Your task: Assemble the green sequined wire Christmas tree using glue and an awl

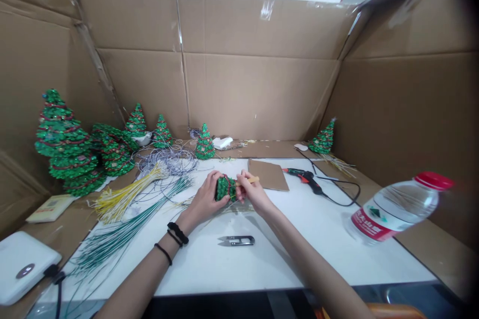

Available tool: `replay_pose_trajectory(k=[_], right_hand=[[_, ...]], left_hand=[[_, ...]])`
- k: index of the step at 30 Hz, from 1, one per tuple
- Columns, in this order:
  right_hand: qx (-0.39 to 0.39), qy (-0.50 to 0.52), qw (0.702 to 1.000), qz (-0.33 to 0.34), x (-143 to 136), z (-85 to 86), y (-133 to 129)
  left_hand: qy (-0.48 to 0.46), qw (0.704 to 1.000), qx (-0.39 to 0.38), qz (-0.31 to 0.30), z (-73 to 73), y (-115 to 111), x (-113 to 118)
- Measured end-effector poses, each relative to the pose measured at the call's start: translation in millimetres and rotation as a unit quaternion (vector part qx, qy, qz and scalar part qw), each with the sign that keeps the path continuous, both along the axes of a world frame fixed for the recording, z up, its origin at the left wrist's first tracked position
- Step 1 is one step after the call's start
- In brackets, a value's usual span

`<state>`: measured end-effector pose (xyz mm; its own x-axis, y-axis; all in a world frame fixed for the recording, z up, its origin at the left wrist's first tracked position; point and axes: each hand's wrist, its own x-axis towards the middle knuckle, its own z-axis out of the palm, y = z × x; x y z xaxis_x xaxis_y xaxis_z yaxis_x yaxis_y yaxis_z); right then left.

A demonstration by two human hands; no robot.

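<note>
In the middle of the table, my left hand (pixel 205 193) is closed round a small green tinsel Christmas tree (pixel 226 188) that lies on its side, a dark red strand across it. My right hand (pixel 251 192) pinches a short tan stick (pixel 253 180) against the tree's right end. Fingers hide where the stick meets the tree. Just below both hands lies a pair of thread snips (pixel 236 240). Behind my right hand is a flat cardboard piece (pixel 267 175), with a glue gun (pixel 307 179) beside it.
Green wires (pixel 123 239), yellow stems (pixel 129 194) and tangled pale wire (pixel 168 159) spread on the left. Finished trees (pixel 67 144) stand behind them. A white power bank (pixel 28 266) sits front left, a water bottle (pixel 396 207) at right. Cardboard walls (pixel 258 84) surround the table.
</note>
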<state>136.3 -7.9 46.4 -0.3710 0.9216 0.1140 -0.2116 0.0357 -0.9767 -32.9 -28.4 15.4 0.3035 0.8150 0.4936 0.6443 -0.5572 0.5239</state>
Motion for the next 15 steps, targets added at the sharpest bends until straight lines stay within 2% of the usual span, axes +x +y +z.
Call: replay_pose_trajectory(k=[4, 8, 10, 12, 15], right_hand=[[0.088, -0.094, 0.991, -0.039, -3.4, 7.5, -0.3], [0.257, -0.228, 0.936, -0.078, -9.4, 30.5, -1.6], [0.304, -0.262, 0.912, -0.083, -13.4, 39.1, -1.6], [0.300, -0.263, 0.913, -0.086, -16.8, 40.6, 0.8], [0.186, -0.226, 0.954, -0.065, -18.9, 28.7, 8.0]], left_hand=[[-0.004, 1.000, -0.001, 0.002, -1.3, 1.3, -0.6], [-0.001, 1.000, -0.007, 0.006, -1.8, 3.6, -0.5], [-0.002, 1.000, -0.010, 0.013, -2.0, 4.6, -0.4], [-0.003, 1.000, -0.011, 0.012, -1.7, 5.0, -0.2], [-0.001, 1.000, -0.008, 0.002, 0.3, 3.3, 0.3]])
